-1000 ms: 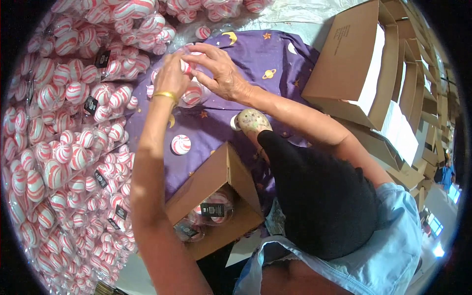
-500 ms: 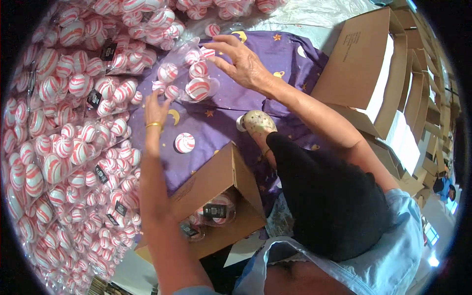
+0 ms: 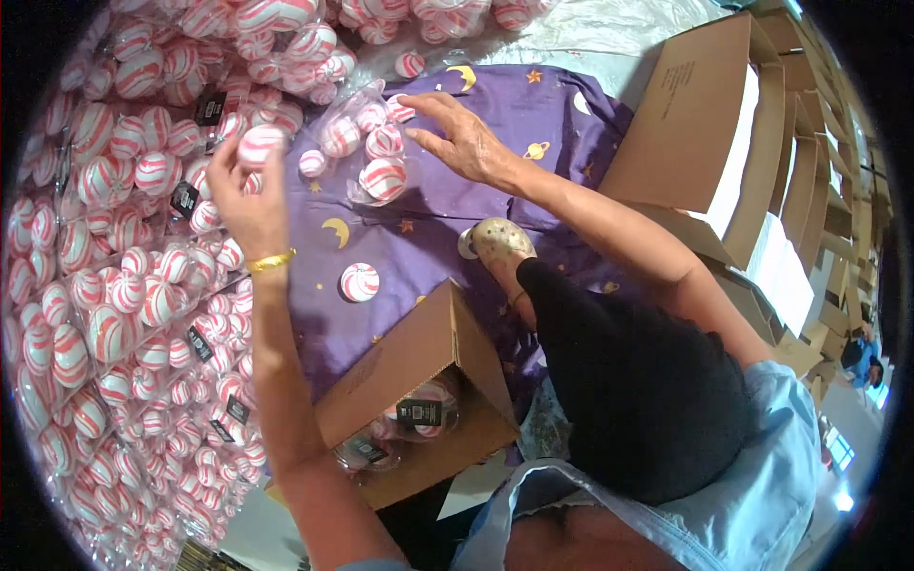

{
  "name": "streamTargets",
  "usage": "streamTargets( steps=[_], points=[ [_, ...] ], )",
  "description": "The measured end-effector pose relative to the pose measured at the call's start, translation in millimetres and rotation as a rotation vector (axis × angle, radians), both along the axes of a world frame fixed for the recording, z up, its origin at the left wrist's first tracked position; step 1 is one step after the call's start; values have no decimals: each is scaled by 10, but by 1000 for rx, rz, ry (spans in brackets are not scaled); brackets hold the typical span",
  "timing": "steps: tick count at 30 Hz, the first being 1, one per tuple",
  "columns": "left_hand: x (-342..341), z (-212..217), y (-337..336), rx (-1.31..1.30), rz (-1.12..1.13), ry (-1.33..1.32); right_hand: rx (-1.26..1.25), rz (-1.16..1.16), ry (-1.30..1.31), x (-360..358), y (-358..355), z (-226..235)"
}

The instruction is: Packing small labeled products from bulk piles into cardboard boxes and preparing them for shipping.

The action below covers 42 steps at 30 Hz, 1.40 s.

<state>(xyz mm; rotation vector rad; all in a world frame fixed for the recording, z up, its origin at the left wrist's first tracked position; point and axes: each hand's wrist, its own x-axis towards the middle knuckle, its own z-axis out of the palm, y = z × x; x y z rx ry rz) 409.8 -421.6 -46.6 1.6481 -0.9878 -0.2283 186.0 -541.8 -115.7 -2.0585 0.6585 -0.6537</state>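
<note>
Left hand (image 3: 249,198) clamps a striped ball (image 3: 260,145), right hand (image 3: 468,145) parted beside a bag (image 3: 363,152) stretched near-to-far.

One ball (image 3: 260,146) is being held by one of two hands (image 3: 249,202), and one bracelet (image 3: 271,261) is being worn. By one cloth (image 3: 433,252), one bag (image 3: 366,152) of at least four balls and one big loose ball (image 3: 360,283) are being borne. In one box (image 3: 409,343) two tags (image 3: 419,413) are being shown; in the pile (image 3: 124,285), balls too many to count are being seen.
</note>
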Motion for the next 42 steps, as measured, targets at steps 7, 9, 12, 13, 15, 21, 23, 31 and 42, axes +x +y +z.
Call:
streamTargets(
  steps=[7, 9, 12, 13, 15, 21, 23, 31, 42],
  points=[
    [-336, 26, -78, 365, -387, -881, 137, -108, -33, 68, -146, -662],
    [-232, -16, -166, 208, -260, -699, 105, -143, 107, -37, -303, -833],
    [39, -275, -226, 208, -39, -483, 133, -126, 200, -108, -481, -751],
    [273, -634, -180, 323, -124, -473, 113, -100, 206, -47, -447, -644],
    [581, -1356, -129, 366, -253, -541, 132, -61, 189, 55, -341, -560],
    [497, -1820, -504, 636, -228, -501, 203, 46, 111, -103, -167, -497],
    [470, -1680, -371, 570, -244, -441, 215, 43, 81, -130, -135, -501],
    [146, 134, 36, 179, -223, 42, 283, 14, 36, -149, -61, -473],
    [-593, 21, -445, 732, -139, -519, -174, -204, -300, 61, 62, 21]
  ],
)
